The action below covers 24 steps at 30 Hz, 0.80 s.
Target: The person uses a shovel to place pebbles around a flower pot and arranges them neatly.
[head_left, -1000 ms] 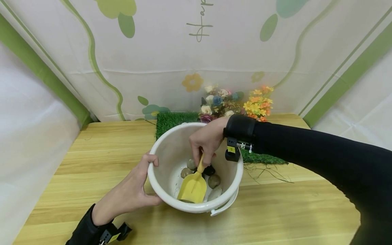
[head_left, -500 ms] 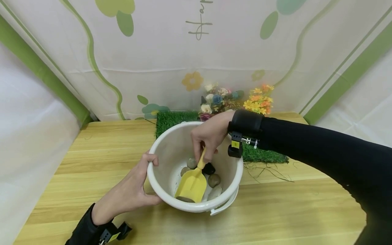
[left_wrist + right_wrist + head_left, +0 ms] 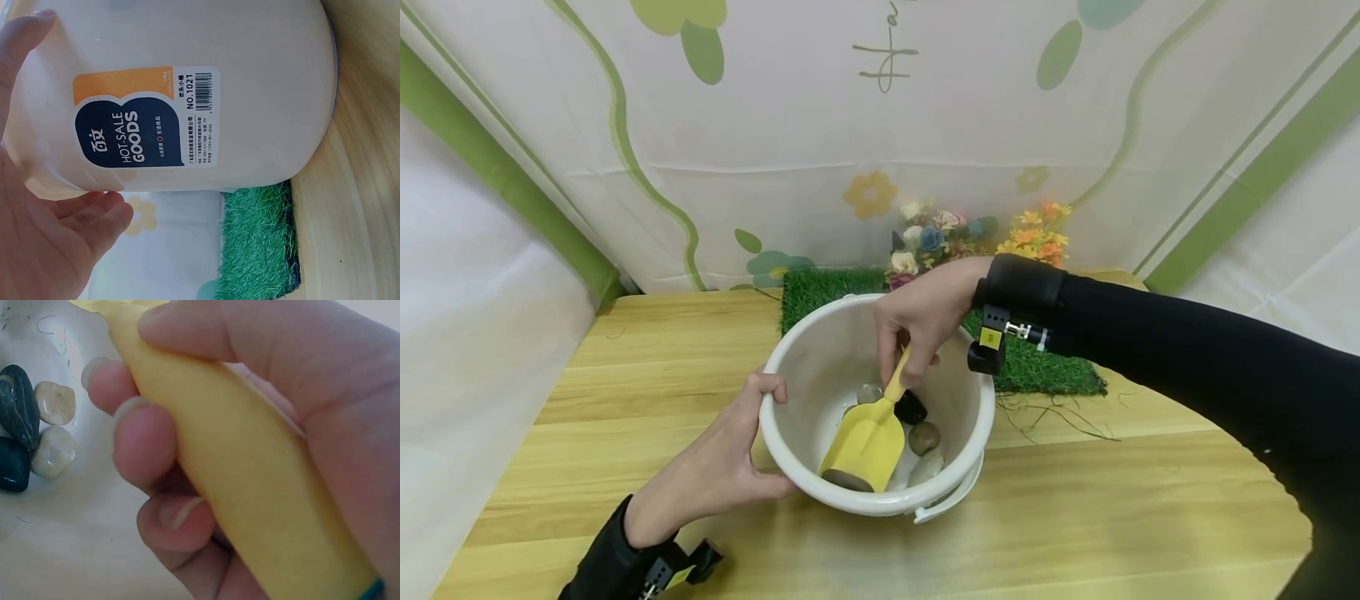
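Observation:
A white bucket (image 3: 808,392) stands on the table with several smooth stones inside. My left hand (image 3: 718,462) grips its rim at the left, thumb low on the outer wall. Reaching down into the bucket, my right hand (image 3: 925,312) holds a yellow toy shovel (image 3: 865,442) by its handle, fingers wrapped round it in the right wrist view. At the front edge of the blade lies a flat grey-brown stone (image 3: 847,479). To the right of the shovel are a black stone (image 3: 911,407), a brown stone (image 3: 923,437) and a whitish stone (image 3: 927,467).
Behind the bucket lies a mat of artificial grass (image 3: 827,287), with mixed flowers (image 3: 928,237) and orange-yellow flowers (image 3: 1033,233) at the back. The bucket's handle (image 3: 951,500) hangs down at its front right. Thin dry stems (image 3: 1060,421) lie on the wooden table (image 3: 1112,508).
My right hand has risen slightly and moved right with the shovel. The grey-brown stone shows more fully at the blade's front edge. My left hand stays on the rim.

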Motion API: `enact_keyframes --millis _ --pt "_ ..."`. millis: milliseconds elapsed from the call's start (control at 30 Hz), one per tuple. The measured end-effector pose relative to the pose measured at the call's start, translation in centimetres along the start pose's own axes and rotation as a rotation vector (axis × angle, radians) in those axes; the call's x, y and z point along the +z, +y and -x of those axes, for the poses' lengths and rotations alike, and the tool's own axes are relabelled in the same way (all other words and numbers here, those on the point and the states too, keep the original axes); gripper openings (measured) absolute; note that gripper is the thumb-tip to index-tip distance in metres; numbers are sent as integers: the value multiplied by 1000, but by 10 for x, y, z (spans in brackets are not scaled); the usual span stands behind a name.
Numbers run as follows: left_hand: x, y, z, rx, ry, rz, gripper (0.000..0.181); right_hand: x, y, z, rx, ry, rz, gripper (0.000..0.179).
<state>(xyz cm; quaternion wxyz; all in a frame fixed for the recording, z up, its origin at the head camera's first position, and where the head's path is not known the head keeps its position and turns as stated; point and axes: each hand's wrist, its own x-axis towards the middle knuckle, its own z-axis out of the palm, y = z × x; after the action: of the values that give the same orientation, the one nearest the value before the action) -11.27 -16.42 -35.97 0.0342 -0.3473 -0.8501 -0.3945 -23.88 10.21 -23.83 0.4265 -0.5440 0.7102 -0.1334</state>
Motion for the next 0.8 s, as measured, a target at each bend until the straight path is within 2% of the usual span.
enact_keyframes --millis 333,800 --pt "0 0 1 2 -1 11 76 -4 -2 8 -15 34 -24 21" --pt "1 2 1 13 2 6 77 -2 2 14 -18 36 -38 19"
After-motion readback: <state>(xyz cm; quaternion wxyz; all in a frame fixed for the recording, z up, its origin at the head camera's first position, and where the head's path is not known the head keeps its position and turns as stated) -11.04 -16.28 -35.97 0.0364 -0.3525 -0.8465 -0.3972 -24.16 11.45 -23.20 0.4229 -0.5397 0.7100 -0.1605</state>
